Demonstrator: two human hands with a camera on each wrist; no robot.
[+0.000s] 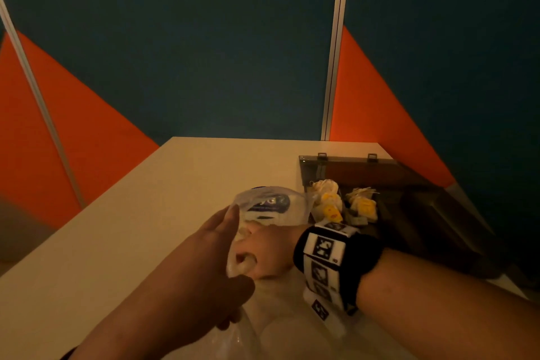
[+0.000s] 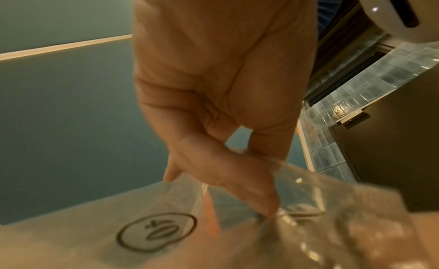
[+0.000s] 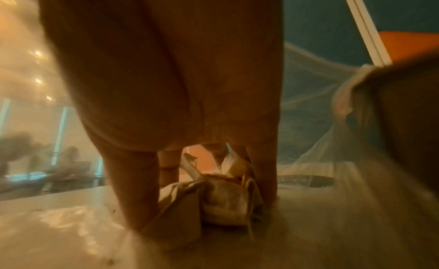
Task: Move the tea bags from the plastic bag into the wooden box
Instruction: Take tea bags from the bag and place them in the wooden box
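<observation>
A clear plastic bag (image 1: 271, 204) with a blue print lies on the table just left of the wooden box (image 1: 365, 172). My left hand (image 1: 225, 245) pinches the bag's rim and holds the mouth open; in the left wrist view, the hand (image 2: 261, 179) grips the thin plastic (image 2: 344, 226). My right hand (image 1: 263, 254) reaches inside the bag. In the right wrist view, that hand (image 3: 202, 207) curls around a clump of tea bags (image 3: 223, 201) lying on the bag's floor. Several tea bags with yellow tags (image 1: 330, 207) lie in the open box.
The beige table (image 1: 146, 213) stretches away to the left and far side. Blue and orange partition panels (image 1: 204, 52) stand behind it. The box's lid (image 1: 347, 159) stands open near the table's far right edge.
</observation>
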